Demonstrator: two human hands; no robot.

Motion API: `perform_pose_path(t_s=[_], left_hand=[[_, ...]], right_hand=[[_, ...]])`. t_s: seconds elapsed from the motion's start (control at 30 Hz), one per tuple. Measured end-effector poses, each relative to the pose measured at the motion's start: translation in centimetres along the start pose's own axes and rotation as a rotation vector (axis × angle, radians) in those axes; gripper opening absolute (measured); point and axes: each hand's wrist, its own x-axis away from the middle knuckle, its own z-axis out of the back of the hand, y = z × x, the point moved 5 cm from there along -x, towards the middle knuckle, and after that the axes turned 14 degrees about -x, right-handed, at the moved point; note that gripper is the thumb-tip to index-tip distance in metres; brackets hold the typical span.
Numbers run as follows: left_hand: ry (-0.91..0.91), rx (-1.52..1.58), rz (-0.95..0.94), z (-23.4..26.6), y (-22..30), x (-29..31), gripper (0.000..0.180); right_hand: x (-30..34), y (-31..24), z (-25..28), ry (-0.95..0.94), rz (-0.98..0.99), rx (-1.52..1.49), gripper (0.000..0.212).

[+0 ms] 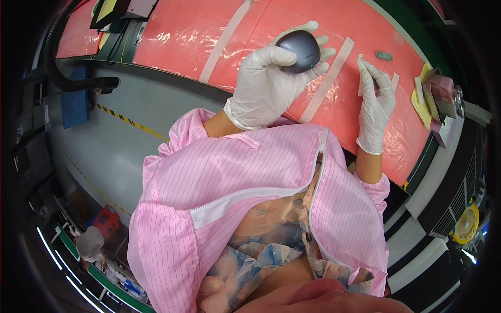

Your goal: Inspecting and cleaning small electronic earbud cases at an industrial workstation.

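My left hand [263, 86], in a white glove, is wrapped around a dark grey rounded egg-shaped case [299, 49] with a tiny green light on its edge, held above the pink work mat [188, 36]. Over to the right, my right hand [374, 107], also gloved, rests on the mat with its fingertips pinching a small white strip [361, 78]. Pink striped sleeves cover both forearms.
White tape strips [329, 78] run across the pink mat. A small grey piece [384, 55] lies at the far right of the mat, beside yellow and pink pads [436, 94]. A black hose [78, 83] curves at the left. A yellow fan [466, 224] stands low on the right.
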Motion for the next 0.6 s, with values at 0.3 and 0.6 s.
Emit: perform_pose_path(t_s=[0.3,0.6], left_hand=[[-0.066,0.05,0.154,0.0,-1.5,0.1,0.041],[0.067,0.128,0.18,-0.1,-2.2,0.3,0.041]], right_hand=[[2.9,-6.8,-6.5,-0.306,0.565,0.266,0.033],[1.5,-6.2,-4.4,-0.135,0.427,0.238,0.035]])
